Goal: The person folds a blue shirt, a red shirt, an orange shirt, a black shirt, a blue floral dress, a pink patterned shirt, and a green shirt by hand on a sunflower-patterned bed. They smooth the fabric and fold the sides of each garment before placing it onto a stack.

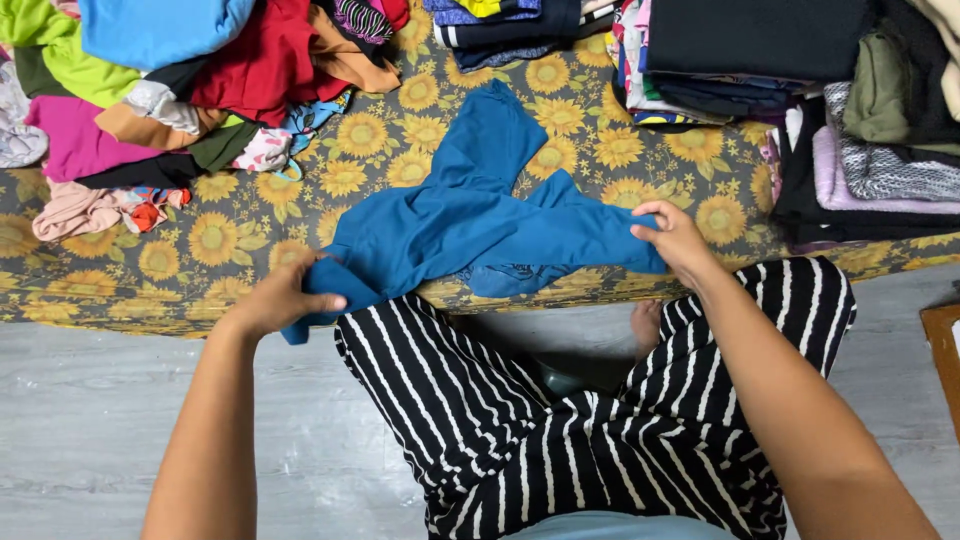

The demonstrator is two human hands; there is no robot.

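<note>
Sunflower-printed cover lies over the low bed, and grey floor is below it. On the cover I see a blue garment spread at the front edge, crumpled, with one part pointing away from me. My left hand is closed around its left end, which hangs over the edge. My right hand pinches its right end with thumb and fingers. Black-and-white striped trousers cover my legs. Loose colourful clothes are heaped at far left; folded clothes are stacked at far right.
</note>
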